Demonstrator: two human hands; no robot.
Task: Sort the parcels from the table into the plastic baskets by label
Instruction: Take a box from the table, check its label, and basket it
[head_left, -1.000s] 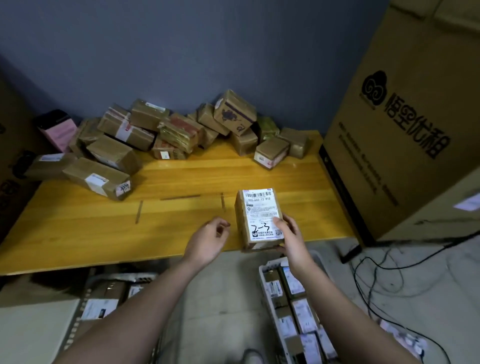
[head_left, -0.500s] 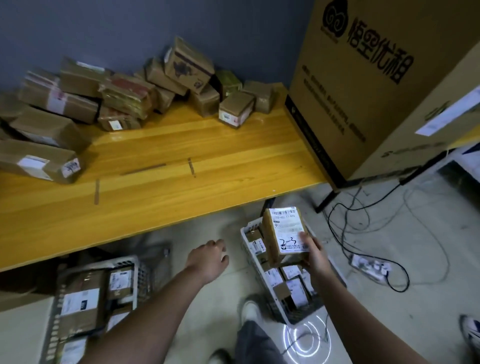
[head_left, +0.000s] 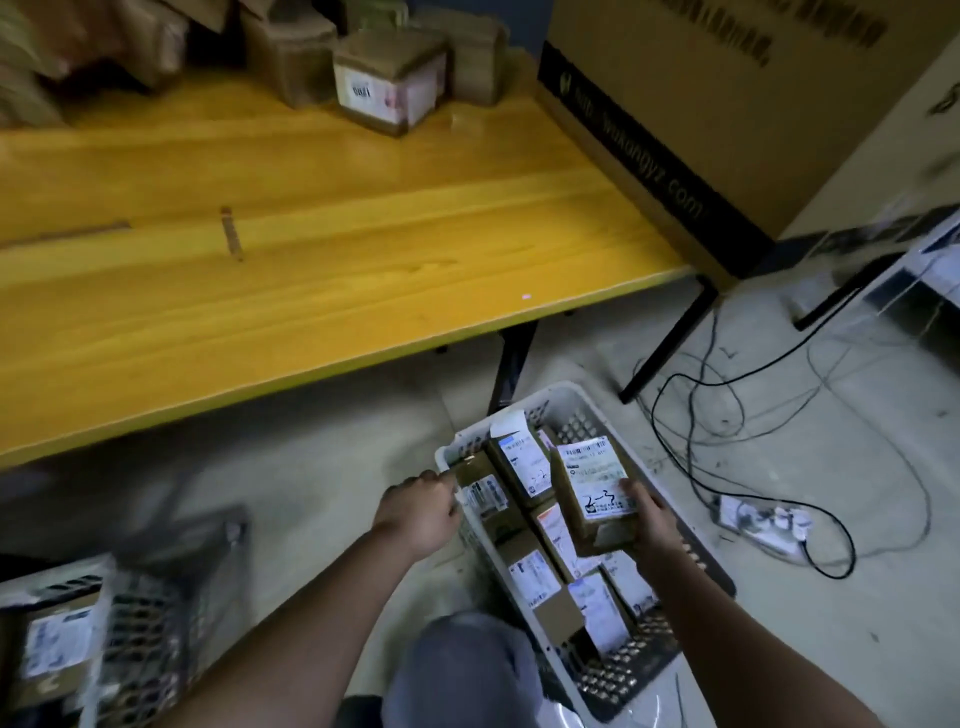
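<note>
My right hand (head_left: 652, 522) grips a brown labelled parcel (head_left: 592, 486), handwritten "2-3" on its white label, held just above the white plastic basket (head_left: 571, 402) on the floor. Several labelled parcels (head_left: 530, 571) lie packed inside that basket. My left hand (head_left: 421, 512) rests at the basket's left rim, fingers curled against it; whether it grips the rim is unclear. A second basket (head_left: 156, 623) with parcels sits blurred at the lower left. More parcels (head_left: 389, 85) stand at the back of the yellow wooden table (head_left: 311, 270).
A large cardboard box (head_left: 727, 104) stands to the right of the table. Black cables and a power strip (head_left: 763, 522) lie on the floor right of the white basket. Black table legs (head_left: 670, 343) rise behind the basket. My knee (head_left: 462, 670) is at the bottom.
I have bent lower toward the floor. My right hand has brought the parcel down over the white basket, and my left hand has moved right to the basket's rim.
</note>
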